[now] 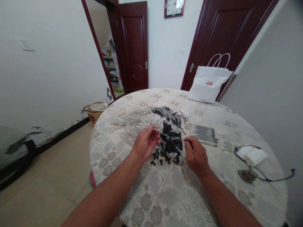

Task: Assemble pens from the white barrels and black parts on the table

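My left hand (146,142) is closed in a pinch on a clear pen barrel (156,128), which points right over the pile's edge. Just right of the heap of small black pen caps (170,143), my right hand (196,154) is closed with thumb against forefinger; what it grips is too small to make out. Many translucent pen barrels (133,118) lie loose beyond and left of my left hand. Behind the caps is a bunch of thin dark pen refills (165,112). Assembled pens (203,133) with black ends lie in a row beyond my right hand.
A round table with a patterned cloth (153,195) bears everything. To the right are black-framed glasses (259,176), folded white tissue (254,156) and a small round dark object (247,175). A white paper bag (209,83) stands at the far right edge.
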Motion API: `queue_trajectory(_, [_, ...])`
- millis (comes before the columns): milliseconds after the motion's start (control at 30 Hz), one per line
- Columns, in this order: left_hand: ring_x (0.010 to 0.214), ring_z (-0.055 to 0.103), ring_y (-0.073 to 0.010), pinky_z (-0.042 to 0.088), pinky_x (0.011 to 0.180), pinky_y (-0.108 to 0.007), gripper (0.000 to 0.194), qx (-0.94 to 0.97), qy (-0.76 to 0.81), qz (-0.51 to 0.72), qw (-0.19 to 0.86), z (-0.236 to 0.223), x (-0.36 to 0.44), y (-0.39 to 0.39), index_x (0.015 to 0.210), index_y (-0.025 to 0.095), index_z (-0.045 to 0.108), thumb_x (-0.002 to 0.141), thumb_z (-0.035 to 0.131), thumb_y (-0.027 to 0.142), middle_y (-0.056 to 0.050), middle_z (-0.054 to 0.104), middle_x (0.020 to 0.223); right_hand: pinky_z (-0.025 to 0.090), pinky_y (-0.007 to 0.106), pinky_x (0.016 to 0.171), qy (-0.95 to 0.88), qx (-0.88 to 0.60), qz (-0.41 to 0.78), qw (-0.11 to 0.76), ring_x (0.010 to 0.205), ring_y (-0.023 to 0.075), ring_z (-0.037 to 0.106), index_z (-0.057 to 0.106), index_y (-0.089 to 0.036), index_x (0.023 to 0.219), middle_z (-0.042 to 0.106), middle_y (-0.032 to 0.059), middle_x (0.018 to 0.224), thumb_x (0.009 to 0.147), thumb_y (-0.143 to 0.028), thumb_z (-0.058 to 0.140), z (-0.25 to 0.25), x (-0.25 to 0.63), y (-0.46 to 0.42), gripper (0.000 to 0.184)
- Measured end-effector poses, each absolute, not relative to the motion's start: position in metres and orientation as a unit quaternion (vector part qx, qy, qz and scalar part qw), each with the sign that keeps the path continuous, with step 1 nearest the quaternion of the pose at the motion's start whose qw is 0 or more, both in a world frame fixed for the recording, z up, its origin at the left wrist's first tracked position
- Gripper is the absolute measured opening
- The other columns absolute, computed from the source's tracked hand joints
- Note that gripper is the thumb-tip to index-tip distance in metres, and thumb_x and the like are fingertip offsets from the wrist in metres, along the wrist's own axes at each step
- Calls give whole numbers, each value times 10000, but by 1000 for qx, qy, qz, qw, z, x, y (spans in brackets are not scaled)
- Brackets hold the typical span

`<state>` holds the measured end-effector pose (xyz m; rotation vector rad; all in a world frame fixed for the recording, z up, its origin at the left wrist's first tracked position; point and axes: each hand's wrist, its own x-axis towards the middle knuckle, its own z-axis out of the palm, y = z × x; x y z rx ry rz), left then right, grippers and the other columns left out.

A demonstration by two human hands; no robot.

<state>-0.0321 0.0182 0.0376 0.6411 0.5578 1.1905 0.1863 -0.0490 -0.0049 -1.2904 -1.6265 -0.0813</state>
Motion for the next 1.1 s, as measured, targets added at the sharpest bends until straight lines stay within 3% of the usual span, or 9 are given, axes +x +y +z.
queue_trajectory(267, [868, 762, -223, 635, 745, -325, 290, 285, 235, 528, 764, 22, -19, 21, 1020, 118, 692, 912, 719, 386, -123, 772, 962, 493, 299, 806, -656, -562, -43, 502, 872, 186, 631, 594, -223, 1041, 645, 36, 932, 1023, -234, 469, -10, 192, -44, 126])
queue_trajectory(633, [907, 772, -243, 631, 787, -336, 308, 289, 265, 506, 769, 18, -24, 15, 1018, 126, 675, 885, 751, 393, -126, 771, 983, 507, 313, 765, -695, -541, -63, 469, 843, 192, 628, 607, -222, 1039, 640, 47, 916, 991, -164, 514, -2, 197, -45, 119])
queue_trajectory(800, [897, 772, -244, 629, 792, -343, 319, 299, 291, 484, 769, 15, -19, 11, 1035, 121, 682, 888, 748, 396, -130, 772, 999, 539, 332, 826, -741, -486, -78, 457, 916, 199, 669, 636, -225, 1125, 694, 68, 984, 948, -85, 571, 5, 200, -45, 234])
queue_trajectory(967, [850, 768, -231, 624, 758, -330, 312, 324, 271, 415, 806, 13, -16, 2, 1044, 120, 703, 882, 757, 381, -140, 778, 998, 562, 297, 762, -728, -492, 20, 477, 821, 176, 705, 686, -236, 1041, 742, 37, 909, 935, -149, 648, 5, 182, -51, 142])
queue_trajectory(1033, [778, 755, -207, 618, 739, -318, 315, 325, 258, 389, 823, 11, -16, -1, 1021, 110, 718, 882, 756, 390, -128, 775, 893, 561, 281, 697, -696, -509, 104, 497, 760, 171, 703, 708, -238, 960, 743, 25, 848, 928, -235, 691, 5, 173, -54, 36])
queue_trajectory(1100, [685, 726, -180, 611, 712, -306, 328, 319, 239, 368, 840, 9, -16, -2, 994, 102, 734, 886, 748, 411, -104, 751, 771, 563, 276, 645, -657, -504, 214, 518, 723, 173, 700, 722, -235, 903, 742, 27, 823, 907, -326, 731, 5, 167, -58, 92])
